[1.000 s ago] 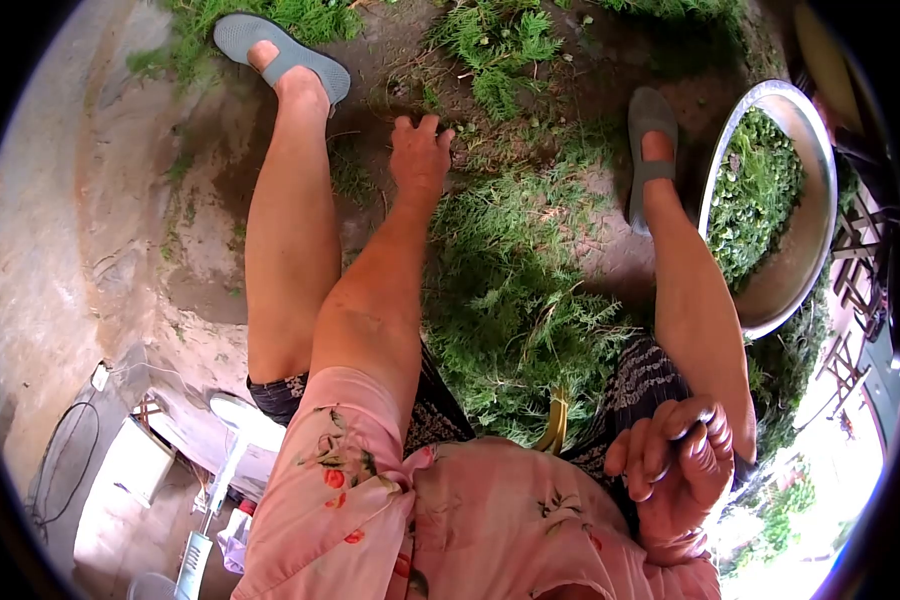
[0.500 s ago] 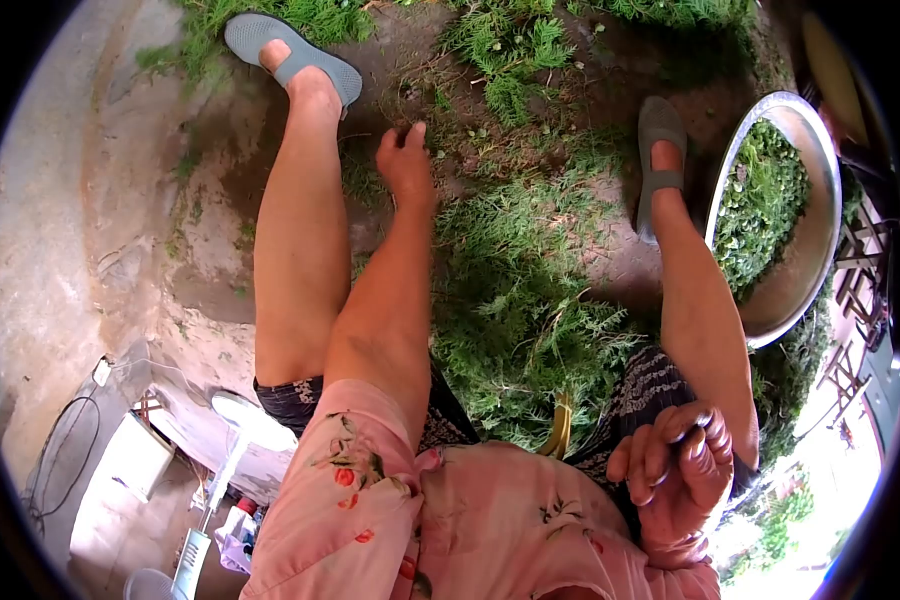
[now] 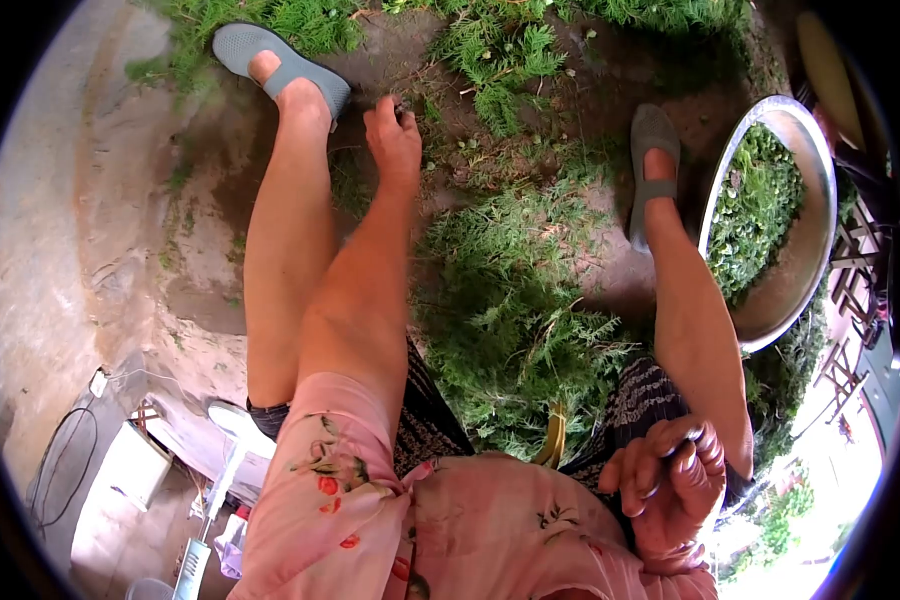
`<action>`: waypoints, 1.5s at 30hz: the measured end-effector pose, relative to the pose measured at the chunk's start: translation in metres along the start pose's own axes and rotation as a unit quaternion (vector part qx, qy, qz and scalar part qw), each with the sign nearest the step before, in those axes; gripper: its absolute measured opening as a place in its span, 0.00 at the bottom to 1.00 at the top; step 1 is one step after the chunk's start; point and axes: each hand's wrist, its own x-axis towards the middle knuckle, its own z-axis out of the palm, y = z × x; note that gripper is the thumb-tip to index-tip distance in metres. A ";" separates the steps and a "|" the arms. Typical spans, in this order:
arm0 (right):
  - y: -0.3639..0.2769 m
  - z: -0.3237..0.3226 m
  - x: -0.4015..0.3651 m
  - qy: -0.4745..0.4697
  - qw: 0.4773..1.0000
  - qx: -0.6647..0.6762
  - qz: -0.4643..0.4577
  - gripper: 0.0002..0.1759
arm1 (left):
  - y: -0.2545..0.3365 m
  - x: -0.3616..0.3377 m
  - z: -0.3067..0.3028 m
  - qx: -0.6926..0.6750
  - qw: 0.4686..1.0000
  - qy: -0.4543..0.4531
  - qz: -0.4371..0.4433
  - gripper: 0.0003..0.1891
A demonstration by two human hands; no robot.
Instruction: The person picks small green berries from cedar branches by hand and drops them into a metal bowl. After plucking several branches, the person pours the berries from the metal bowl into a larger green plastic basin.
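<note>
My left hand [image 3: 394, 143] is stretched down beside the grey shoe on my left foot [image 3: 285, 65], just above the littered ground. Its fingers are curled, and a small dark spot shows at their tips; I cannot make out what it is. Held up near my lap at the right, my right hand [image 3: 670, 490] has its fingers bent in towards the thumb, with dark fingertips. Anything inside them is too small to name. Between my legs lies a heap of green conifer sprigs [image 3: 520, 310], and more leafy branches [image 3: 500, 70] are spread beyond it.
A large metal basin [image 3: 820, 210] with chopped-looking greenery [image 3: 760, 210] stands beside my right leg. Bare concrete [image 3: 50, 200] extends at the left. A white fan-like stand [image 3: 225, 480] and a black cable [image 3: 42, 470] are at the lower left.
My left hand has moved slightly forward and left, its fingers now more curled. My right hand stays raised by my lap, almost unchanged. The whole view has shifted a little.
</note>
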 end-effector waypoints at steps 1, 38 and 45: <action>0.001 0.001 0.000 0.005 1.000 -0.008 0.001 0.11 | -0.002 0.009 0.002 0.045 0.999 -0.018 0.019 0.13; -0.001 -0.005 -0.004 -0.011 1.000 -0.004 -0.001 0.12 | 0.021 -0.089 -0.001 0.008 0.983 -0.177 -0.040 0.17; -0.003 -0.006 -0.005 -0.029 0.999 0.021 -0.002 0.12 | -0.008 -0.091 0.016 0.024 0.988 -0.143 -0.059 0.14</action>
